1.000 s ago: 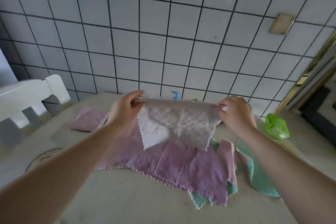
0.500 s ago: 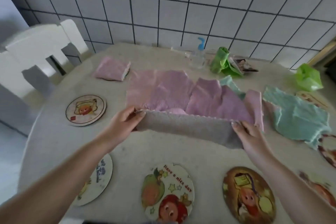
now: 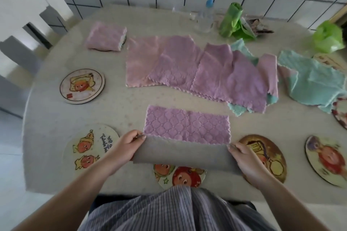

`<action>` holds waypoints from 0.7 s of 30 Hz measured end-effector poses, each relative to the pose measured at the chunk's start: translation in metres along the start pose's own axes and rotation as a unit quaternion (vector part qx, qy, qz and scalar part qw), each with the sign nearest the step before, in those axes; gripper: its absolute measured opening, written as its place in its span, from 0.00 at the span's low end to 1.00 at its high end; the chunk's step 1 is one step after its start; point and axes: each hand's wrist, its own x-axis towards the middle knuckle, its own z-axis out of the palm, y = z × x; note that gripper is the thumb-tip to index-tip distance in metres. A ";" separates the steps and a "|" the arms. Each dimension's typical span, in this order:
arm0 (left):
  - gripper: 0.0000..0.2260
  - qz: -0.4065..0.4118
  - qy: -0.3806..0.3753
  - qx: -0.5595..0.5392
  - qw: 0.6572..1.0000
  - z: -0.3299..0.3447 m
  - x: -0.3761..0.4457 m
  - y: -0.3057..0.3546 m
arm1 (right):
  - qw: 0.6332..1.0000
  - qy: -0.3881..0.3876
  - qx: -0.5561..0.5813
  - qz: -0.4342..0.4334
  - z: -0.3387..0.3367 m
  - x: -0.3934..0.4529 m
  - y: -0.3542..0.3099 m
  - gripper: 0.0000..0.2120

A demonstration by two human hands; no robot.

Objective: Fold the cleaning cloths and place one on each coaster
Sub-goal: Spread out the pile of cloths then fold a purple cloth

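Note:
A pink quilted cloth (image 3: 187,125) lies on the table in front of me, its near half lifted and showing a grey underside. My left hand (image 3: 125,148) pinches its near left corner and my right hand (image 3: 246,161) pinches its near right corner. Several pink cloths (image 3: 187,63) and teal cloths (image 3: 315,78) lie unfolded farther back. One folded pink cloth (image 3: 106,36) sits on a coaster at the far left. Round picture coasters lie around: far left coaster (image 3: 82,85), near left coaster (image 3: 88,150), middle coaster (image 3: 180,176) partly under the cloth, brown coaster (image 3: 266,154) and right coaster (image 3: 328,159).
A white chair (image 3: 24,11) stands left of the table. At the back by the tiled wall stand a clear pump bottle (image 3: 205,15), a green bag roll (image 3: 231,19) and a green plastic bag (image 3: 328,37). Another coaster (image 3: 340,116) shows at the right edge.
The cloth came down from mid-air onto the table, and the view dropped from the wall to the tabletop. Both hands now hold its near edge, with the far half lying flat.

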 end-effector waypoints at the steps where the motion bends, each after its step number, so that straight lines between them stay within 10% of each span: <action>1: 0.09 0.001 -0.004 0.009 1.000 0.001 0.001 0.000 | 1.000 -0.003 -0.016 0.006 0.001 0.001 0.004 0.13; 21: 0.07 -0.009 0.125 0.045 0.991 0.006 0.076 0.021 | 0.989 0.150 0.002 0.004 0.009 0.057 -0.030 0.08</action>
